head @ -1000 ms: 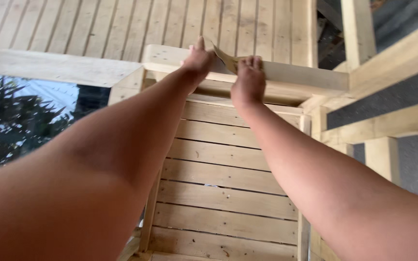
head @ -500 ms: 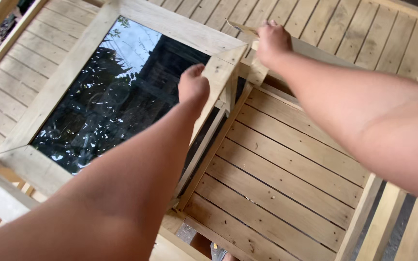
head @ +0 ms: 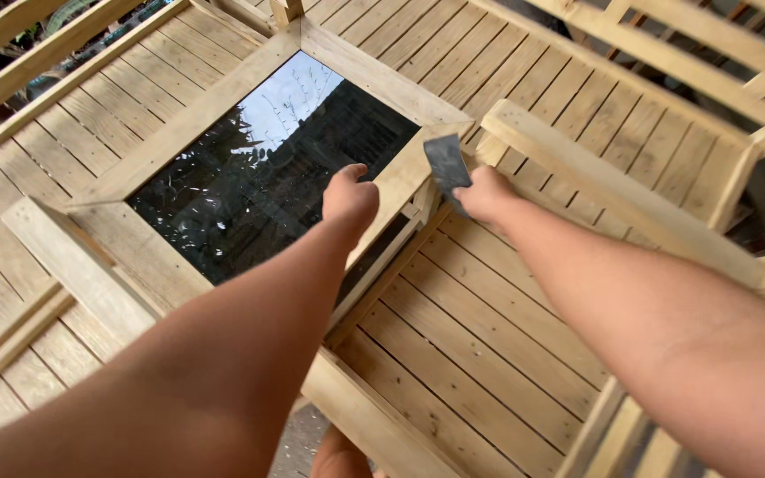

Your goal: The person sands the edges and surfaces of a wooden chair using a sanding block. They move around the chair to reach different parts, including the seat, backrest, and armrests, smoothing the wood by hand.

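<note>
My right hand [head: 487,195] grips a dark grey sheet of sandpaper [head: 447,166] and presses it against the corner of a light wooden armrest [head: 613,190] of a slatted chair. My left hand [head: 350,196] is curled with its thumb out and rests at the edge of a wooden table frame [head: 400,181]. That frame surrounds a dark glass panel [head: 267,168] that reflects sky and trees. Both forearms reach in from the bottom of the view.
A slatted wooden seat [head: 480,336] lies below my arms. More slatted wooden furniture [head: 666,53] stands at the back right, and a wooden rail [head: 11,53] runs at the upper left. Bare toes [head: 338,456] show at the bottom.
The view has tilted down and the table with its glass panel has come into full sight. My right hand now shows the grey sandpaper at the armrest corner; my left hand moved toward the glass.
</note>
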